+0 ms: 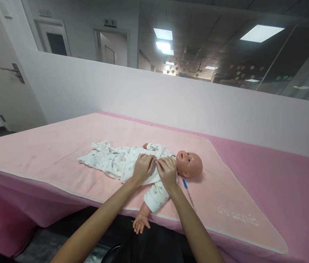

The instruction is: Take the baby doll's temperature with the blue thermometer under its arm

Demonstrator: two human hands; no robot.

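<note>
A baby doll (pixel 190 164) lies on its back, its head to the right, in a white printed outfit (pixel 113 160). Both my hands are over the doll's chest, close together, with fingers bent onto the front of the outfit. My left hand (pixel 143 167) is closed, its fingertips pinching the fabric. Beside it, my right hand (pixel 167 171) also pinches the cloth just below the doll's neck. Whatever fastening may lie under the fingertips is hidden. The doll's near arm (pixel 156 197) stretches toward me, its hand hanging past the table edge.
A slim stick with a blue end (pixel 185 183) lies near the doll's head. Under the doll, a pale pink mat (pixel 61 142) covers a darker pink cloth (pixel 275 160). A white wall with a window stands behind; a door (pixel 12 73) is at left.
</note>
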